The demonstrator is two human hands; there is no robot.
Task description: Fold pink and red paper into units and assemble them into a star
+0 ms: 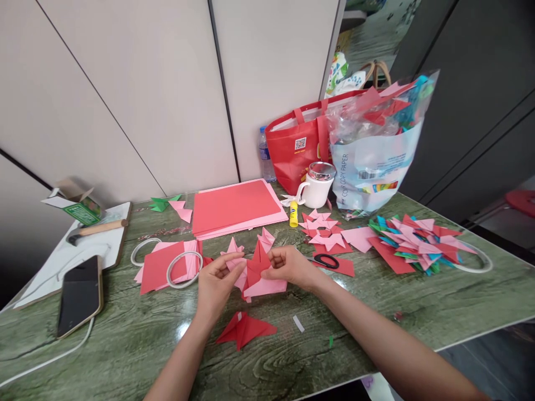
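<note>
Red-and-pink folded paper [256, 270] is pinched by the left hand [217, 280] at nine o'clock and the right hand [293, 267] at three. Light, even pressure should keep its folds crisp.

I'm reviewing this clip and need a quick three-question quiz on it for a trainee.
1. True or false: the left hand and the right hand both touch the folded paper.
2. Fill in: the black handle of the scissors lies on a ____ sheet.
3. Which is nearer the person: (a) the mug or (b) the phone?

Key: 1. True. 2. Red. 3. (b).
</note>
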